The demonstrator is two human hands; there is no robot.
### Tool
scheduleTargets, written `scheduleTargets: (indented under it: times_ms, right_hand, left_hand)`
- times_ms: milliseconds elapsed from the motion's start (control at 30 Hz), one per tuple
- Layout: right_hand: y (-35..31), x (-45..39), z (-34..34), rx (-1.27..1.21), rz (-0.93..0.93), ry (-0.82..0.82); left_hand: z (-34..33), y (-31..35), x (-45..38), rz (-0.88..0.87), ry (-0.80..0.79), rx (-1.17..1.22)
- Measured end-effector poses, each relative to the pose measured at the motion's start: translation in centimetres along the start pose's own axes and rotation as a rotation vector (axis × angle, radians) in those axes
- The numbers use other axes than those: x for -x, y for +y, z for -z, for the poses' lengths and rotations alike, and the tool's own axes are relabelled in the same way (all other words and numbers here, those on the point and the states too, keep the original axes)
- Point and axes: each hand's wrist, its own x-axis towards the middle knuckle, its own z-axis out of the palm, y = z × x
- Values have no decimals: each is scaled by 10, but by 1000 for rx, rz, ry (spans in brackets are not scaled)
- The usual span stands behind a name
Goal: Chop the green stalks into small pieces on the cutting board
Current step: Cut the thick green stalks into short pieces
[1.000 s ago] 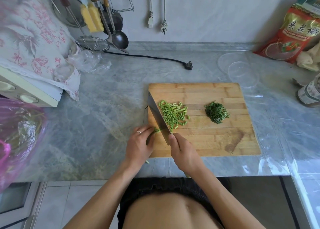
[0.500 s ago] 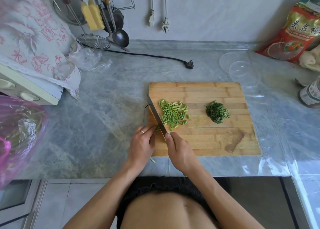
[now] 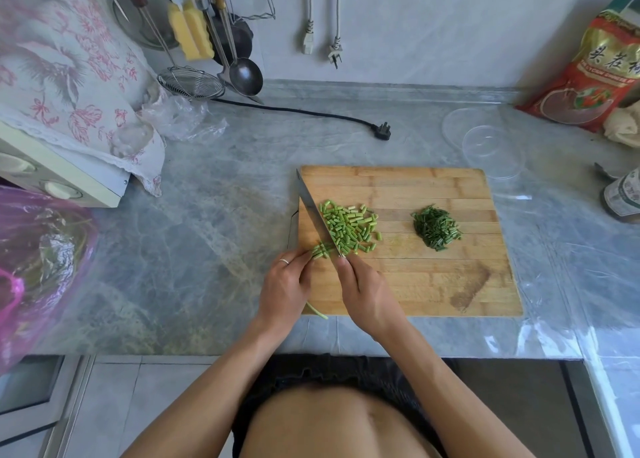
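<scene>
A wooden cutting board (image 3: 433, 284) lies on the grey marble counter. My left hand (image 3: 285, 289) holds a small bunch of green stalks (image 3: 320, 251) at the board's left edge; one stalk end pokes out below my wrist. My right hand (image 3: 367, 296) grips the handle of a cleaver (image 3: 313, 211), whose blade slants up-left across the stalks. Right of the blade lies a heap of light green cut pieces (image 3: 351, 227). A darker green chopped pile (image 3: 435, 228) sits mid-board.
Clear plastic bowls (image 3: 491, 146) stand beyond the board's far right corner, a black plug and cord (image 3: 381, 130) behind it. A red food bag (image 3: 599, 66), a bottle (image 3: 623, 198) at right, hanging utensils and a strainer (image 3: 190, 83) at back left, a pink bag (image 3: 38, 260) at left.
The cleaver has shifted slightly left along the stalks and more cut pieces lie by the blade. My left hand has drawn back a little, with more stalk showing.
</scene>
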Motion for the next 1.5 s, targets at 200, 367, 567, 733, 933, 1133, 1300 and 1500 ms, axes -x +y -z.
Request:
scheduleTargets:
  times_ms: [200,367,567,733,933,1133,1300,1500]
  right_hand:
    - [2,-1,3,72,59,-16]
    - [-2,0,1,82,88,-11]
    - [0,9,2,59,71,-22]
    - [4,13,5,22,-11,9]
    - [4,17,12,-12,-50,60]
    - [8,24,13,-9,-46,82]
    - [8,28,11,-27,-55,65]
    - [6,26,11,-67,-60,58]
  left_hand:
    - [-1,3,5,22,15,-28]
    - [2,5,4,77,-3,-32]
    - [4,3,4,93,-20,-23]
    - [8,4,1,140,-66,4]
    - [14,10,2,157,-63,-23]
    - [26,9,4,175,-45,-42]
    - [23,16,2,162,-121,-142]
    - [25,20,-10,167,-209,-222]
